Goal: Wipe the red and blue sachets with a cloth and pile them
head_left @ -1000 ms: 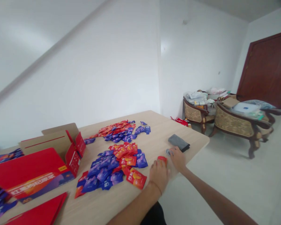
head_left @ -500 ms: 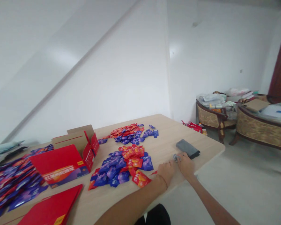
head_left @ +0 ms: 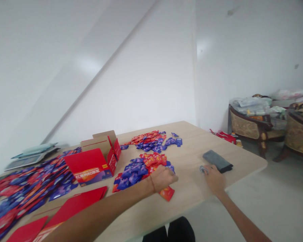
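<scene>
My left hand [head_left: 163,178] hovers over the near pile of red and purple sachets [head_left: 133,173], its fingers curled downward; what they hold, if anything, is hidden. Just below it lies a single red-orange sachet [head_left: 167,193]. Near the table's right edge, my right hand [head_left: 214,178] rests with its fingers closed on a small grey object [head_left: 203,169], too blurred to name exactly. A folded grey cloth [head_left: 217,161] with a dark end lies right beyond that hand.
An open red cardboard box [head_left: 89,166] stands left of the pile. Flattened red cardboard [head_left: 78,205] lies in front of it. Many more sachets [head_left: 32,181] cover the table's left side. Another sachet heap [head_left: 150,139] sits farther back. Loaded armchairs [head_left: 244,122] stand at right.
My left hand has moved left, away from my right hand, and over the near sachet pile. My right hand stays by the grey cloth. The view has turned left.
</scene>
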Demonstrator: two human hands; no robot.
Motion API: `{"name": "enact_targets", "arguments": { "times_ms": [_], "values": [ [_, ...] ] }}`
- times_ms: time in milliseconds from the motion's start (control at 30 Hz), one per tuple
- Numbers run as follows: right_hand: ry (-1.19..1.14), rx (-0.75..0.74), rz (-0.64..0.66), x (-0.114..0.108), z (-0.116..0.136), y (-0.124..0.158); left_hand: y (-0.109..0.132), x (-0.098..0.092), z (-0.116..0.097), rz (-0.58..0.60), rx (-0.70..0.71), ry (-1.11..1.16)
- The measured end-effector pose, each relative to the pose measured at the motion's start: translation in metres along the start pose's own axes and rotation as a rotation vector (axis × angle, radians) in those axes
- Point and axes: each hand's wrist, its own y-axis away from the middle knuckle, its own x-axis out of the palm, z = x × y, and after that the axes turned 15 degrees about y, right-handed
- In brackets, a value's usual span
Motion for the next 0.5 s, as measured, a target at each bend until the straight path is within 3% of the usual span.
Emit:
{"name": "enact_targets", "arguments": {
  "times_ms": [133, 267, 367, 500],
  "values": [
    [0.005, -0.001, 0.014, 0.005, -0.001, -0.001, 0.018, -0.004, 0.041, 0.044, -0.083, -0.007],
    [0.011, -0.023, -0.014, 0.012, -0.004, -0.002, 0.023, -0.008, 0.072, 0.007, -0.226, -0.068],
    [0.002, -0.028, -0.058, 0.016, -0.005, -0.001, 0.023, -0.01, 0.082, -0.04, -0.257, -0.105],
    [-0.018, -0.015, -0.079, 0.017, -0.005, -0.001, 0.022, -0.008, 0.081, -0.068, -0.158, -0.155]
  ]
}}
